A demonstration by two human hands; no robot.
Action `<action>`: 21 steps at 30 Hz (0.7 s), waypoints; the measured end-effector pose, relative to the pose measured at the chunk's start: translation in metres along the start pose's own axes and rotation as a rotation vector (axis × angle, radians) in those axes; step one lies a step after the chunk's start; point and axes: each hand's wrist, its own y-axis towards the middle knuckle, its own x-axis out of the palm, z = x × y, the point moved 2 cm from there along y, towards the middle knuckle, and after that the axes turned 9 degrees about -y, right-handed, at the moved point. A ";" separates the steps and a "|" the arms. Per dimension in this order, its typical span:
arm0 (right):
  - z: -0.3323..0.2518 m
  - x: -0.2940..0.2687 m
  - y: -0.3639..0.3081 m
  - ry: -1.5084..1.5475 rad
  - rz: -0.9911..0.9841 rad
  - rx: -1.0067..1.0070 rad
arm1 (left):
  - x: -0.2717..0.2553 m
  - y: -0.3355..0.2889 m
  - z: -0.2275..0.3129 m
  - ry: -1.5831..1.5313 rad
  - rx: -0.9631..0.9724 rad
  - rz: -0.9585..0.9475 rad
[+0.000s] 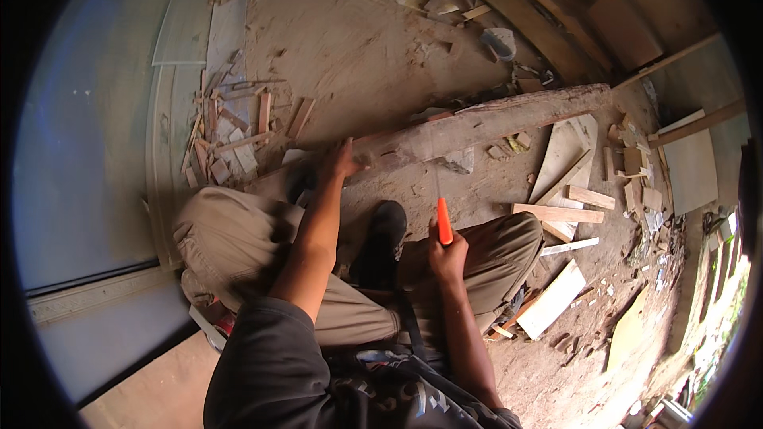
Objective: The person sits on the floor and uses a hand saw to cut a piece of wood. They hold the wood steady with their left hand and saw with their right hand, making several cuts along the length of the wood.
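Observation:
A long rough wooden beam [517, 114] lies slantwise in front of me, its right end farther off. My left hand [343, 160] grips the beam left of its middle, with the thumb toward the near side. In my right hand [449, 254] is a handsaw [443, 218], the fingers closed around its orange handle. The saw's thin blade runs away from me to the beam and is blurred, so how deep it sits in the wood cannot be told. My bent legs and a dark shoe [385, 238] are on the near side of the beam.
Wood scraps [230, 131] lie in a heap at the left beside a large pale panel [95, 127]. More offcuts [568, 210] and a white board [551, 299] are on the right. A whitish container [499, 44] and long planks [540, 24] stand farther back on the dirt floor.

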 end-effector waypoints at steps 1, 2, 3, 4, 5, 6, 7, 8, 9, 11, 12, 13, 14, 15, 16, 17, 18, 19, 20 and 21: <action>0.001 0.004 0.001 0.009 -0.019 0.015 | 0.000 0.002 -0.014 -0.060 0.013 0.011; 0.009 0.009 0.006 0.050 -0.011 0.020 | -0.001 0.002 -0.012 -0.047 -0.030 0.006; 0.009 0.009 0.009 0.065 -0.006 0.010 | -0.002 0.000 -0.001 -0.033 -0.068 -0.003; 0.009 0.009 0.011 0.034 -0.028 0.011 | -0.006 -0.001 0.009 -0.019 -0.099 -0.010; 0.010 0.009 0.011 0.002 -0.052 0.010 | -0.008 -0.004 0.014 -0.002 -0.107 -0.010; 0.004 0.010 0.010 -0.052 -0.086 -0.077 | -0.011 -0.005 0.018 0.017 -0.112 -0.004; -0.002 0.012 0.007 -0.106 -0.118 -0.162 | -0.012 -0.008 0.021 0.037 -0.114 -0.001; -0.008 0.012 0.005 -0.154 -0.139 -0.255 | -0.011 -0.007 0.022 0.037 -0.119 0.019; -0.008 0.019 0.000 -0.150 -0.103 -0.351 | -0.009 -0.008 0.022 0.036 -0.122 0.036; -0.018 0.026 -0.009 -0.293 -0.213 -0.374 | -0.001 -0.005 0.005 -0.044 -0.076 0.069; -0.023 0.030 -0.013 -0.345 -0.250 -0.353 | 0.001 0.003 -0.017 -0.122 -0.018 0.090; -0.009 0.040 -0.014 -0.360 -0.210 -0.397 | 0.000 0.010 -0.022 -0.198 0.059 0.097; -0.007 0.038 -0.017 -0.382 -0.167 -0.357 | 0.000 0.009 -0.012 -0.177 0.081 0.092; -0.007 0.035 -0.017 -0.400 -0.115 -0.319 | -0.002 0.005 0.000 -0.154 0.112 0.095; 0.002 0.036 -0.015 -0.328 -0.013 -0.389 | -0.007 0.004 0.011 -0.135 0.133 0.099; -0.004 0.037 -0.013 -0.240 0.000 -0.398 | -0.016 0.011 0.001 -0.178 0.171 0.190; -0.014 0.042 -0.015 -0.143 -0.012 -0.418 | -0.022 0.017 -0.027 -0.215 0.186 0.291; -0.016 0.046 -0.025 -0.059 -0.038 -0.409 | -0.016 0.010 -0.051 -0.254 0.193 0.362; -0.012 0.023 -0.025 -0.010 0.031 -0.327 | -0.023 -0.003 0.011 -0.234 0.257 0.255; -0.016 0.013 -0.026 -0.004 0.033 -0.229 | -0.039 -0.018 0.032 -0.196 0.231 0.221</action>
